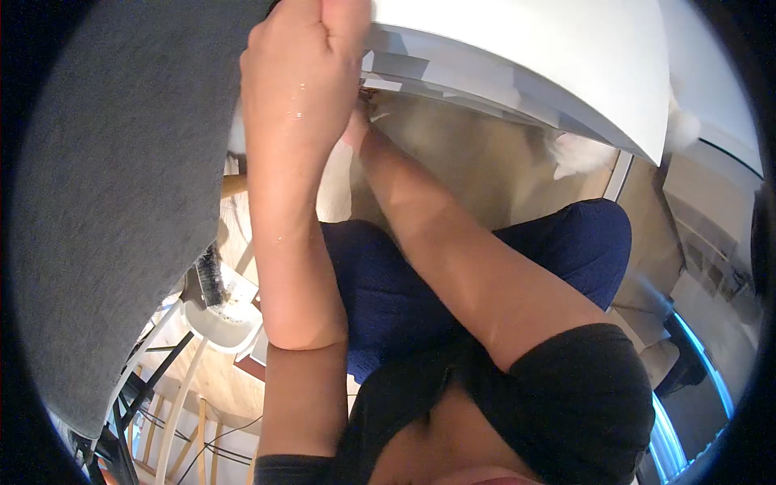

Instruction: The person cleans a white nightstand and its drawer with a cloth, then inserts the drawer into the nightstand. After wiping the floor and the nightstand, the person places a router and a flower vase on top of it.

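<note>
My left hand (301,73) is raised at the top of the view, its back towards me and its fingers curled closed. The fingertips are hidden, and a small dark edge shows beside them; what they grip I cannot make out. Several shiny droplets lie on the hand and wrist. My right hand (356,128) reaches in below the white panel (525,32), mostly hidden behind my left wrist. Its fingers cannot be seen. A small reddish-brown patch (369,99), too blurred to name, appears beside it.
A large dark grey fabric-covered surface (121,162) fills the left side. Below it stand a white seat-like piece (218,327) and a dark bristly thing (210,279). A white furry animal (580,153), probably a cat, is under the panel's right end. Boxes (699,206) stand at far right.
</note>
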The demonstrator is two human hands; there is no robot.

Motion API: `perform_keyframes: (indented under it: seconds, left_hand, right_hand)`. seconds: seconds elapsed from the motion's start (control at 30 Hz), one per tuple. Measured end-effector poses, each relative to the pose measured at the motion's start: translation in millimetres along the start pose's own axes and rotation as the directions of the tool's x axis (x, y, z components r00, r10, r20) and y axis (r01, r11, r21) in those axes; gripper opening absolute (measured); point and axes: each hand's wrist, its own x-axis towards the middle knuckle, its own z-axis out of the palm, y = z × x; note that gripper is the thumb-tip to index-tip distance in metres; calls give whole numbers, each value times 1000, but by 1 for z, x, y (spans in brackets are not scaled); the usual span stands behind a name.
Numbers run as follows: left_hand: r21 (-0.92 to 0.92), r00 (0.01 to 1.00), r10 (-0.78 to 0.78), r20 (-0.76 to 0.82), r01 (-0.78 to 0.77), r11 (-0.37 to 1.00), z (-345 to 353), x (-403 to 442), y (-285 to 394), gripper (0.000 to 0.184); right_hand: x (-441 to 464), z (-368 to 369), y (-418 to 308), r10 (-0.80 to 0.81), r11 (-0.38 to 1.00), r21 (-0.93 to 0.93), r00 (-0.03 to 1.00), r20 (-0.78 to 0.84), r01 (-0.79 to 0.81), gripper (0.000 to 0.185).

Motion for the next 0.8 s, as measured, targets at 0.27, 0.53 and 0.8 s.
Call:
perform_keyframes:
  seconds: [0.27, 0.53, 0.8]
  left_hand:
    - [51, 998, 51, 48, -54, 997, -12, -3, -14, 41]
    - [275, 967, -131, 218, 68, 959, -24, -4, -20, 46]
    - [72, 919, -85, -385, 121, 990, -57, -124, -42, 32]
  right_hand:
    - [-126, -115, -52, -86, 787, -577, 965, 248, 218, 28]
    - [-168, -196, -72, -70, 698, -611, 885, 460, 373, 26]
    - [-205, -233, -16, 142, 663, -716, 902, 407, 218, 27]
